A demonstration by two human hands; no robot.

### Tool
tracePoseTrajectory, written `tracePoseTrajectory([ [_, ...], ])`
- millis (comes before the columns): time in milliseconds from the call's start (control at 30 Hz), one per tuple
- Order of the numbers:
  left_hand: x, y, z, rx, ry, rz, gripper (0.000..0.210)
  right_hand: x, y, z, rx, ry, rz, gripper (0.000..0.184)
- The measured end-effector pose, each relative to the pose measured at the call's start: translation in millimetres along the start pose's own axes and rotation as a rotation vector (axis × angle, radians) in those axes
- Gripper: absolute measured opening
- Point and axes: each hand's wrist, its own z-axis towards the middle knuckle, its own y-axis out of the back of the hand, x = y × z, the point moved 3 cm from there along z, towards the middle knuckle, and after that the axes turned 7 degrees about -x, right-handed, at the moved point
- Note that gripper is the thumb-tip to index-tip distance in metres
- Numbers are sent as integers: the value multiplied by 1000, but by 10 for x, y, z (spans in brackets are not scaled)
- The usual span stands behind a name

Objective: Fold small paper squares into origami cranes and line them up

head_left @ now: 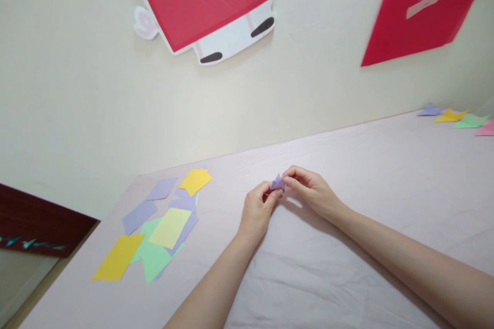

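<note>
A small folded piece of purple paper [278,183] with pointed tips is held just above the cloth-covered surface, between both hands. My left hand [259,205] pinches its lower side between thumb and fingers. From the right, my right hand [311,187] grips its edge with thumb and index finger closed together. The fingers cover part of the paper, so its full folded shape is hidden.
Loose yellow, purple and green paper sheets [170,229] lie overlapping on the pale cloth [309,277] to the left. Several folded paper figures [470,121] stand at the far right. A wall [270,108] with red decorations [208,0] rises behind.
</note>
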Motion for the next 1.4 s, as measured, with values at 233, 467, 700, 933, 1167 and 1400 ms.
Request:
tracePoseTrajectory([
  [233,-1,4,19,23,-44,22,15,37,0,-5,73,70,-99,22],
  [467,25,-12,17,61,-39,34,16,56,23,-25,30,185,-241,16],
  [700,-2,12,25,57,2,11,13,118,7,-42,58,336,-367,8],
  [933,-104,24,-11,30,4,-3,23,136,61,-37,-46,353,-481,9],
  [1167,-20,-23,2,8,7,15,22,128,33,-69,-15,396,-550,9],
  [1400,-60,5,2,-4,-1,48,24,182,11,-67,-22,416,-600,9],
])
